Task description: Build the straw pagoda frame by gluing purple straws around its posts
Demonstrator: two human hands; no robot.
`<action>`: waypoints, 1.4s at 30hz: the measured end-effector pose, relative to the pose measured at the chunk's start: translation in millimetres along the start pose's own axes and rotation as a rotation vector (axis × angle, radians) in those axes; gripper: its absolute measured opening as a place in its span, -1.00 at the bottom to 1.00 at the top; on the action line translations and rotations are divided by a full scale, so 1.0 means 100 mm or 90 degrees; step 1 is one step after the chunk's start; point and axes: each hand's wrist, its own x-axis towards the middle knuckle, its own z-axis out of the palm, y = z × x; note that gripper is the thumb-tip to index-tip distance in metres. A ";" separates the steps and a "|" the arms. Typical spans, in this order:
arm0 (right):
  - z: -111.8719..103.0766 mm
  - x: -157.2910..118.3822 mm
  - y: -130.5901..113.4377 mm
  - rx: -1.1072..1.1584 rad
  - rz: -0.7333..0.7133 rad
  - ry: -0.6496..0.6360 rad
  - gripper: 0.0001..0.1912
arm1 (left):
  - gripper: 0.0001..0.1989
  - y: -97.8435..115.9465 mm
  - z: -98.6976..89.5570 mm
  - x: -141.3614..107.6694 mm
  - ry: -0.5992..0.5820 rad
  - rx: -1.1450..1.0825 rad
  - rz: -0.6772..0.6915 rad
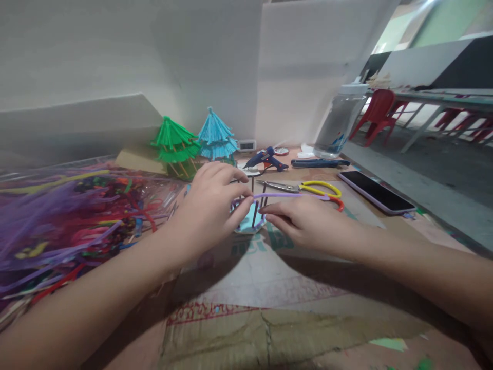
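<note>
A small light-blue base (246,224) with purple edging and several upright dark sticks (255,213) stands on the work surface between my hands. My left hand (215,200) reaches over its left side, thumb and forefinger pinched on one end of a purple pipe cleaner (279,195). That strip runs to the right, above my other hand. At the base's right side, my right hand (300,218) has its thumb and forefinger close together beside a dark stick. Whether they grip it is too small to tell.
Behind stand green (173,144) and blue (216,136) pipe-cleaner roofs, a glue gun (267,159) and scissors (300,188). Tangled pipe cleaners (69,221) lie left. A phone (377,192), a cutter (319,163) and a bottle (339,123) are on the right.
</note>
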 end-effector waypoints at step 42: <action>0.32 0.24 -0.02 0.204 0.023 0.038 -0.71 | -0.76 -0.09 0.02 -0.02 -0.027 0.036 0.037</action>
